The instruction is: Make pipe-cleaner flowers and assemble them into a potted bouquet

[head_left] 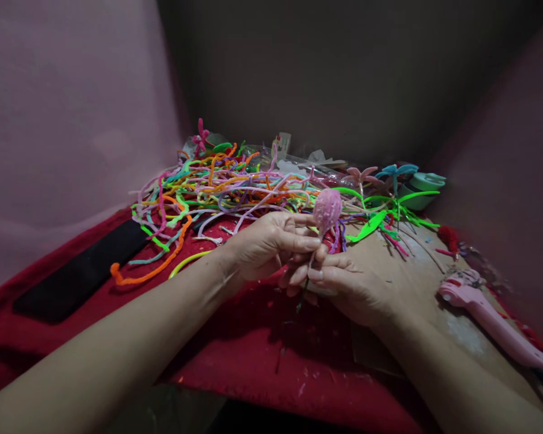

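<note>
I see a pink fuzzy bud up in the air near the middle of my view, over the front of the big messy heap. It sits on top of a thin stem, and the low part of the stem looks dark and hard to see. From where I sit, far away, I see the left hand with its thumb and a finger pinched together on the stem, just under the bud. The right hand is right beside it, a bit lower, and its thumb and fingers pinch the stem too. Some fingers hide behind others, so I cannot tell what those ones touch. Behind the hands I see the heap of fuzzy sticks, in pink, orange, green, yellow and more. A flat black thing lies to the left on the red cloth. To the right is a brown board, with a pink glue gun lying on it. A bright green leaf and a blue flower are near the far end of the board.
</note>
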### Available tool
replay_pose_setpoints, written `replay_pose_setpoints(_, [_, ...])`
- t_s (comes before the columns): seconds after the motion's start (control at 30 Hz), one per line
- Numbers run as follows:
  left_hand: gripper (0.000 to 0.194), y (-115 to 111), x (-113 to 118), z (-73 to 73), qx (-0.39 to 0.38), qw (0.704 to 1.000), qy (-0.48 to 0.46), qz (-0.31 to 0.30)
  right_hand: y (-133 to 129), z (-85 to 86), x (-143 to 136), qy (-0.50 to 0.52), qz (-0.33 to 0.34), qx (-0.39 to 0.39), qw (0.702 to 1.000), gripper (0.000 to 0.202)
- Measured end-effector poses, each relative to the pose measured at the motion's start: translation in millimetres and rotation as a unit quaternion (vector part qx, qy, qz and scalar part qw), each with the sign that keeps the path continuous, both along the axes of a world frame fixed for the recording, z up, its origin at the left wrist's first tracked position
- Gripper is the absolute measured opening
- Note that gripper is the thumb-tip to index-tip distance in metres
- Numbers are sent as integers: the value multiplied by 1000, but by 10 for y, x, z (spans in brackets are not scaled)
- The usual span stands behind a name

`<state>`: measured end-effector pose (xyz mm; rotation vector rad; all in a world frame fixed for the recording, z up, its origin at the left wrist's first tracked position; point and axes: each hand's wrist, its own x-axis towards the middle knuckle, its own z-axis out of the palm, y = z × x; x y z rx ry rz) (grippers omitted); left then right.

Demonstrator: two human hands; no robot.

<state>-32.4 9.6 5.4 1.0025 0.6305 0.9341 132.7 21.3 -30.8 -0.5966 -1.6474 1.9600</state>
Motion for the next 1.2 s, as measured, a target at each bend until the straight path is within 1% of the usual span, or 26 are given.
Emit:
replay_pose_setpoints(0.07, [30, 20, 5, -13, 9, 999, 9, 31, 16, -14, 2, 5, -14, 8, 1000, 23])
replay_pose_setpoints(0.13, [25, 35, 12, -29, 19, 998, 26, 47, 32, -27, 0, 6, -27, 17, 999, 23])
replay_pose_setpoints(0.2, [21, 39, 22, -37, 38, 996, 66, 48, 42, -35, -6, 0, -30, 23, 999, 23])
replay_pose_setpoints(0.3, [23, 27, 40, -25, 77, 984, 147, 62, 50, -44, -16, -4, -28, 22, 999, 25])
replay_pose_setpoints(0.37, [21, 14, 52, -3, 86, 977, 180, 72, 56, -49, -18, -7, -30, 20, 999, 25])
replay_pose_setpoints(0.43, [17, 3, 63, 25, 83, 974, 193, 80, 62, -51, -14, -18, -34, 23, 999, 24])
replay_pose_setpoints(0.53, [17, -12, 65, 67, 77, 973, 195, 99, 67, -47, -3, -34, -34, 36, 998, 26])
replay_pose_setpoints(0.6, [17, -21, 51, 80, 69, 977, 180, 86, 65, -44, 4, -37, -23, 28, 999, 28])
replay_pose_setpoints(0.7, [14, -25, 17, 62, 53, 989, 136, 39, 47, -38, 5, -26, -8, 9, 1000, 29])
replay_pose_setpoints(0.8, [8, -16, -7, 16, 24, 997, 75, -5, 14, -15, -3, -27, -1, 9, 1000, 29])
replay_pose_setpoints(0.93, [28, 7, -14, -27, -6, 998, -2, -57, -16, 24, -17, -13, 14, 0, 1000, 26])
replay_pose_setpoints(1.03, [32, 14, -14, -28, -26, 997, -35, -67, -13, 29, -19, 24, 43, -15, 999, 26])
replay_pose_setpoints(1.13, [32, 4, -6, -20, -41, 995, -47, -72, -3, 16, -15, 55, 78, -28, 995, 26])
replay_pose_setpoints(1.2, [30, -7, 3, -19, -40, 996, -43, -74, 3, 6, -13, 62, 75, -21, 995, 24])
